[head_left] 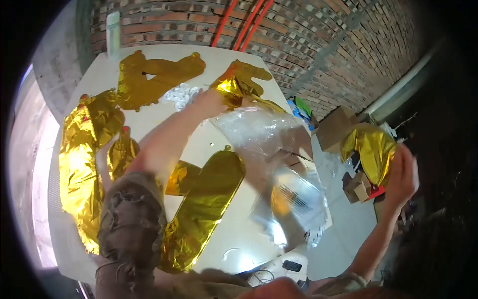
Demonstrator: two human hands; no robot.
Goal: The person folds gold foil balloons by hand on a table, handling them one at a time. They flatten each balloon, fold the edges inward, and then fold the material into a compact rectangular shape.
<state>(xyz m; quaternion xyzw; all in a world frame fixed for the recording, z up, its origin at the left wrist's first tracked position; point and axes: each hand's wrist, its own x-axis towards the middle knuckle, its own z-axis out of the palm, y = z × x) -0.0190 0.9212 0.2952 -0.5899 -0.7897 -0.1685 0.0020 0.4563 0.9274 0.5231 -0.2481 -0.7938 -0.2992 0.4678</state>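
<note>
Nearest the camera is your rumpled brown sleeve [132, 219], on the left arm that you stretch over the pale, smooth table [204, 137]. Your left hand [211, 103] touches the upper foil piece [244, 79] near the far edge; its fingertips blend into the glare, so you cannot tell how wide they are. Your right hand [403, 172], out past the table's right side, has its fingers close together on the lifted foil piece [371, 149], which bulges in a smooth, shiny curve.

Both are gold, like the other foil around you. You have one flat, angular piece [149, 82] at the far left, one long crinkled piece [79, 164] down the left edge, and one round-ended strip [214, 189] in the middle. A small foil part [122, 152] shows beside your left forearm; you cannot tell whether it joins a neighbour.

Right of centre, you have a clear, wrinkled plastic sheet [259, 124] and, nearer you, glossy clear packaging [296, 204]. Crumpled clear plastic [179, 95] sits near your left hand. One upright, pale bottle [113, 37] stands at the far left corner. Three red pipes [249, 25] cross the rough brick wall [308, 45]; at least two cardboard boxes [336, 129] are beyond the table's right side.
</note>
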